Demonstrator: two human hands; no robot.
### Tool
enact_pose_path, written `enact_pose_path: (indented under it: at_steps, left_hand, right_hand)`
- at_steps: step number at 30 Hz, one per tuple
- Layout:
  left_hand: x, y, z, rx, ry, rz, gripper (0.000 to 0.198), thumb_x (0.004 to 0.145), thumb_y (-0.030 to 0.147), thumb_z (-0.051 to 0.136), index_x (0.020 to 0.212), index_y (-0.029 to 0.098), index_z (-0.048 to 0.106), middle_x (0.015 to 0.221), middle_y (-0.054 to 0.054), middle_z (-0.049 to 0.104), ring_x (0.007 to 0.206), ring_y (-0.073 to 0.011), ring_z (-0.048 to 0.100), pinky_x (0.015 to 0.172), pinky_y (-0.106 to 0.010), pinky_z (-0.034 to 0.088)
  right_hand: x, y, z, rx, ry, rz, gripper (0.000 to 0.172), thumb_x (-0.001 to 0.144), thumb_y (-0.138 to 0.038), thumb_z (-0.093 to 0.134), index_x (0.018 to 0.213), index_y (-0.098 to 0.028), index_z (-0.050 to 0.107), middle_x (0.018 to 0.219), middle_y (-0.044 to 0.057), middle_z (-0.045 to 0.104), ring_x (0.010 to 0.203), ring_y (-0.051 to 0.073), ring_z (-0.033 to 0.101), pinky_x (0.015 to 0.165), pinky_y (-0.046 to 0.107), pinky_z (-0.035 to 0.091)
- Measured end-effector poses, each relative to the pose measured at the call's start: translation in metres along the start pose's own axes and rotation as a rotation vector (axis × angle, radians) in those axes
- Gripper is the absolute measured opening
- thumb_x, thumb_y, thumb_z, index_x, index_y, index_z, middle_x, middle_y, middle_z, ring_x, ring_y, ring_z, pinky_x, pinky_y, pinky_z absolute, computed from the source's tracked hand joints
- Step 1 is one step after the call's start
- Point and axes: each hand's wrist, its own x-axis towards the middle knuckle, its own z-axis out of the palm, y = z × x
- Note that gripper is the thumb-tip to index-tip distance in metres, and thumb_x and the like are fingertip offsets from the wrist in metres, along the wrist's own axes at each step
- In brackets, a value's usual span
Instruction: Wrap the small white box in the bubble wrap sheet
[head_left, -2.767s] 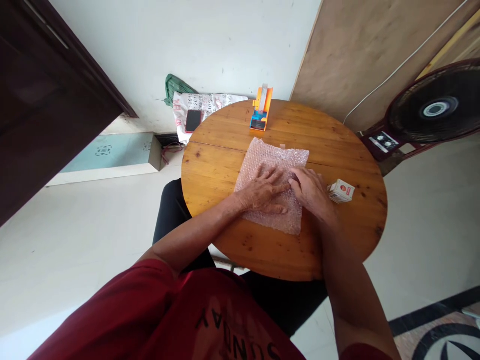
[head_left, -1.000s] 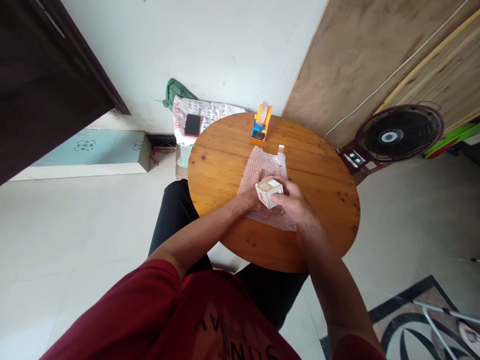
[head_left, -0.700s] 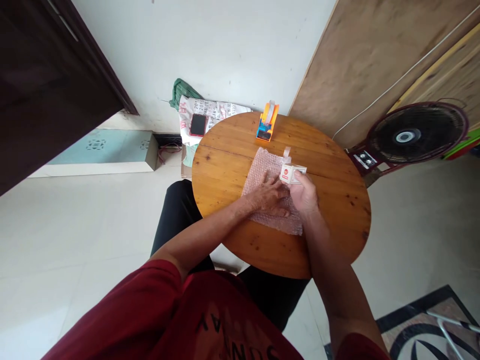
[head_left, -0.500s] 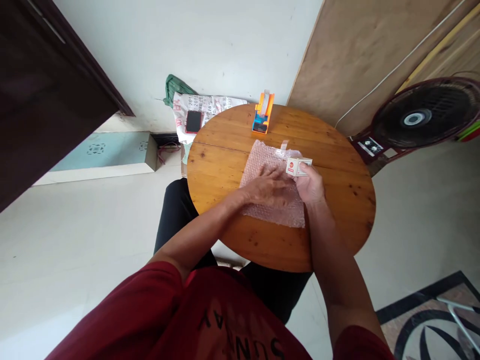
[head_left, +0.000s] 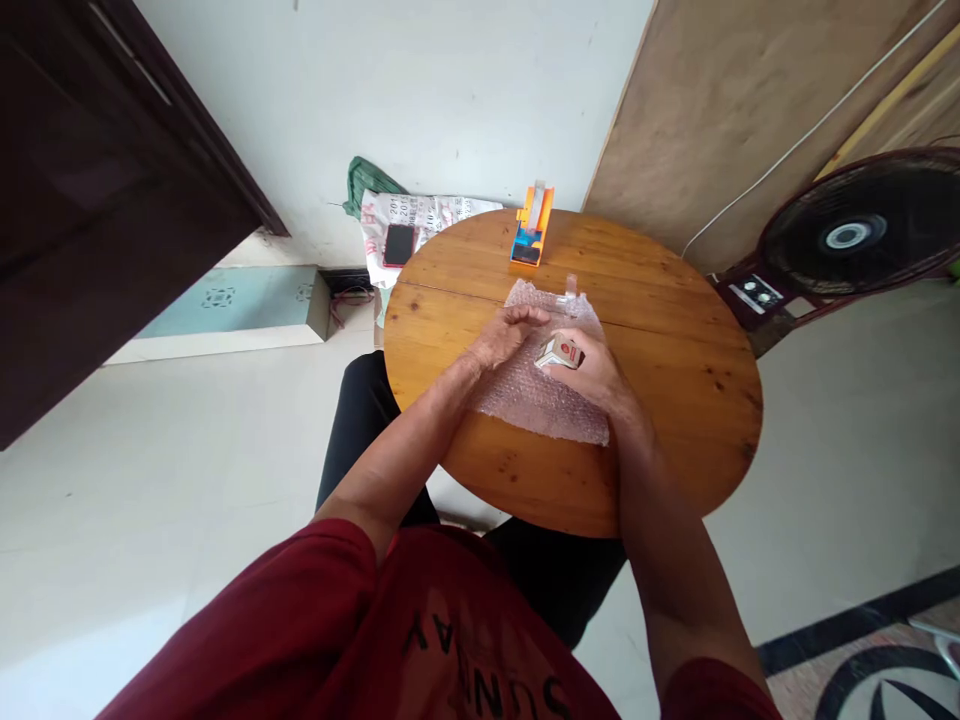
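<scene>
A sheet of pinkish, see-through bubble wrap (head_left: pixel 547 410) lies spread on the round wooden table (head_left: pixel 675 350). My right hand (head_left: pixel 600 378) grips a small white box (head_left: pixel 559 350) with a red mark, holding it over the middle of the wrap. To the left, my left hand (head_left: pixel 506 338) rests at the wrap's left side with its fingers stretched out and holds nothing. A strip of clear tape (head_left: pixel 571 285) sticks up from the wrap's far edge.
An orange and blue tape dispenser (head_left: pixel 531 230) stands at the table's far edge. A phone (head_left: pixel 399 245) lies on a printed white bag (head_left: pixel 375 215) beyond the table's left side. At the right stands a large fan (head_left: pixel 851 235).
My right hand has brought the box left and nearer to me, turning it over the wrap. My left hand has shifted left and away from the wrap's middle.
</scene>
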Motion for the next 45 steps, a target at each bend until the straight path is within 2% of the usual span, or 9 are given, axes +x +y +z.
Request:
enact_pose_path:
  at_steps: [4,8,13,15,20,25,31,39,45]
  left_hand:
    - [0.002,0.002,-0.002,-0.091,0.015,0.015,0.016,0.078,0.007,0.056,0.087,0.012,0.068,0.091,-0.006,0.070,0.092,-0.0182,0.064,0.109,-0.041,0.044]
    - [0.002,0.004,-0.003,-0.113,0.003,0.011,0.020,0.077,0.004,0.052,0.088,0.011,0.068,0.090,-0.005,0.069,0.091,-0.0171,0.064,0.110,-0.040,0.043]
    - [0.006,0.002,-0.003,-0.104,0.017,-0.033,0.023,0.077,0.000,0.049,0.087,0.011,0.067,0.091,-0.006,0.069,0.093,-0.0174,0.063,0.110,-0.039,0.043]
    - [0.008,0.000,-0.002,-0.102,0.013,-0.033,0.024,0.077,0.000,0.048,0.087,0.012,0.067,0.092,-0.005,0.068,0.092,-0.0159,0.063,0.109,-0.038,0.043]
    - [0.010,-0.004,-0.001,-0.112,0.007,-0.037,0.023,0.076,0.001,0.048,0.086,0.013,0.066,0.091,-0.004,0.067,0.089,-0.0129,0.062,0.107,-0.033,0.045]
    - [0.009,-0.003,0.000,-0.115,0.017,-0.024,0.023,0.077,0.002,0.049,0.086,0.012,0.067,0.089,-0.003,0.067,0.088,-0.0131,0.061,0.108,-0.035,0.044]
    - [0.008,-0.002,0.000,-0.119,0.035,-0.020,0.025,0.074,-0.001,0.048,0.083,0.011,0.068,0.087,-0.005,0.068,0.087,-0.0145,0.062,0.107,-0.038,0.044]
    - [0.005,0.002,0.002,-0.100,0.040,-0.035,0.024,0.076,0.001,0.047,0.084,0.011,0.067,0.086,-0.003,0.067,0.085,-0.0132,0.059,0.103,-0.034,0.045]
    - [0.006,0.000,0.002,-0.080,0.041,-0.034,0.024,0.075,0.001,0.048,0.086,0.011,0.067,0.088,-0.004,0.068,0.084,-0.0136,0.060,0.103,-0.036,0.045]
  right_hand:
    - [-0.001,0.002,0.001,-0.036,-0.091,-0.037,0.061,0.071,-0.037,0.075,0.130,-0.027,0.061,0.110,0.005,0.073,0.094,0.029,0.068,0.085,0.046,0.055]
    - [-0.002,0.005,-0.005,-0.054,-0.123,-0.060,0.065,0.070,-0.034,0.075,0.132,-0.026,0.057,0.122,0.008,0.069,0.105,0.032,0.066,0.093,0.050,0.053]
    - [-0.004,0.000,-0.007,-0.117,-0.112,-0.023,0.042,0.071,-0.032,0.072,0.112,-0.027,0.062,0.099,0.004,0.070,0.087,0.028,0.065,0.077,0.043,0.052]
    - [-0.004,-0.001,-0.007,-0.101,-0.111,-0.034,0.038,0.072,-0.031,0.071,0.108,-0.027,0.061,0.096,0.003,0.069,0.085,0.026,0.064,0.076,0.042,0.051]
    - [-0.003,0.000,-0.005,-0.056,-0.128,-0.041,0.040,0.072,-0.032,0.072,0.110,-0.027,0.060,0.097,0.003,0.069,0.086,0.027,0.064,0.078,0.042,0.050]
    - [-0.003,-0.005,-0.005,-0.072,-0.137,-0.021,0.039,0.071,-0.033,0.070,0.108,-0.027,0.061,0.095,0.003,0.068,0.084,0.026,0.063,0.074,0.041,0.049]
    - [-0.004,-0.006,-0.006,-0.065,-0.145,-0.033,0.042,0.070,-0.031,0.071,0.110,-0.027,0.062,0.098,0.003,0.069,0.087,0.026,0.064,0.078,0.041,0.050]
    - [-0.003,-0.003,-0.003,-0.070,-0.118,-0.074,0.038,0.072,-0.032,0.070,0.108,-0.027,0.062,0.100,0.003,0.071,0.088,0.026,0.064,0.078,0.040,0.050]
    - [-0.003,-0.003,-0.002,-0.093,-0.125,-0.058,0.040,0.073,-0.034,0.071,0.112,-0.027,0.061,0.095,0.002,0.069,0.084,0.025,0.064,0.078,0.041,0.050]
